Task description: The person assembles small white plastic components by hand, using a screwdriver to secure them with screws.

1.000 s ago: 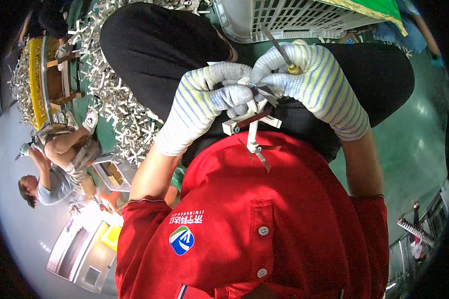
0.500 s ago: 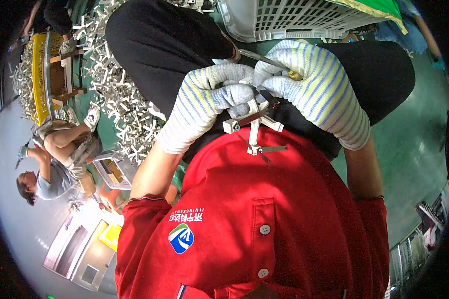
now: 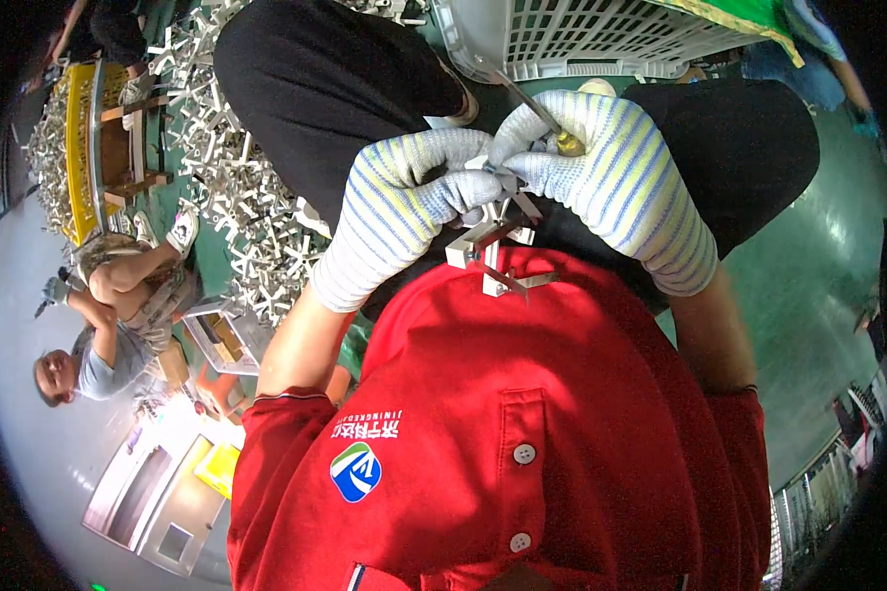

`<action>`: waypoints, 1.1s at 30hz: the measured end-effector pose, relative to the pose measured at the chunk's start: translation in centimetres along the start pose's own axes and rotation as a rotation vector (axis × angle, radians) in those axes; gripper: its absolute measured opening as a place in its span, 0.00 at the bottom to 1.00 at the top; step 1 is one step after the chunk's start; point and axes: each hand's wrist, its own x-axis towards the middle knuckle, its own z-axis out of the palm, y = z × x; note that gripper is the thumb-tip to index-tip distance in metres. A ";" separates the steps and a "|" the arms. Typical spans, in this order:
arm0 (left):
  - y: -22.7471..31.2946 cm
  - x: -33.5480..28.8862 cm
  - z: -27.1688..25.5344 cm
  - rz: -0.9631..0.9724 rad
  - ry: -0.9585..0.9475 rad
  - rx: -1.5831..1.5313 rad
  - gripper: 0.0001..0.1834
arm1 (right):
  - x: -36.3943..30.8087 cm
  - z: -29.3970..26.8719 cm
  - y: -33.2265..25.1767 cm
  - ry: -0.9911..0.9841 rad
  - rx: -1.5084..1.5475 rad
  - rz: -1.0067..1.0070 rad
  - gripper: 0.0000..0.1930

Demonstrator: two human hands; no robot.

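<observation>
My left hand (image 3: 409,197), in a white knit glove with blue and yellow stripes, pinches a white branched part (image 3: 491,258) in front of my red shirt. Narrow dark metal strips (image 3: 503,279) stick out from the part's arms. My right hand (image 3: 616,177), gloved alike, is closed with thumb and forefinger touching the part's upper end. Tucked in that same hand is a thin metal tool with a yellow handle (image 3: 569,144), its shaft pointing up and left. The fingertips of both hands nearly meet, and they hide the part's upper end.
A large heap of white branched parts (image 3: 227,158) covers the floor on the left. Ahead stands a grey slatted crate (image 3: 581,44) beside a green sack (image 3: 749,15). Farther left, a person (image 3: 108,335) sits near a yellow crate (image 3: 84,158). A grey box (image 3: 229,335) stands near my left elbow.
The white part has turned in my fingers, so its arms point differently. My right hand has shifted slightly left and down, and the tool's shaft has tipped steeper.
</observation>
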 end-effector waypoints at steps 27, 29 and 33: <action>-1.1 -2.3 -2.5 0.241 0.215 -0.083 0.10 | 0.9 -1.2 0.7 0.159 0.994 0.427 0.30; -1.1 -2.6 -2.8 0.225 0.221 -0.086 0.11 | -0.4 -2.4 2.3 0.096 0.837 0.450 0.30; -1.6 -2.6 -4.5 0.143 0.182 -0.188 0.09 | -1.2 -2.4 0.8 0.094 0.241 0.485 0.27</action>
